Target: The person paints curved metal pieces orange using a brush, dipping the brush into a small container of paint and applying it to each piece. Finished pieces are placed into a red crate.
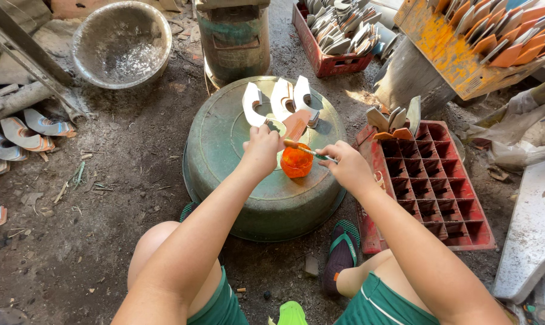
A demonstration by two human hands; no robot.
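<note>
While the left hand (261, 149) pinches a flat, stiff-looking piece (296, 123) above the upturned green basin (224, 144), the right hand (346, 165) grips a thin brush (308, 150) over the orange paint cup (296, 161). That piece looks light; its wet orange face could smear, so the unpainted end seems safest to hold.

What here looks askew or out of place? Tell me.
The green basin is upside down and serves as a worktable. Orange paint streaks the yellow rack at upper right. Flat soles lie loose on the dirt at left.

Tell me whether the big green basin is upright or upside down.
Upside down: the basin shows its flat bottom upward, with the orange cup and white pieces standing on it.
</note>
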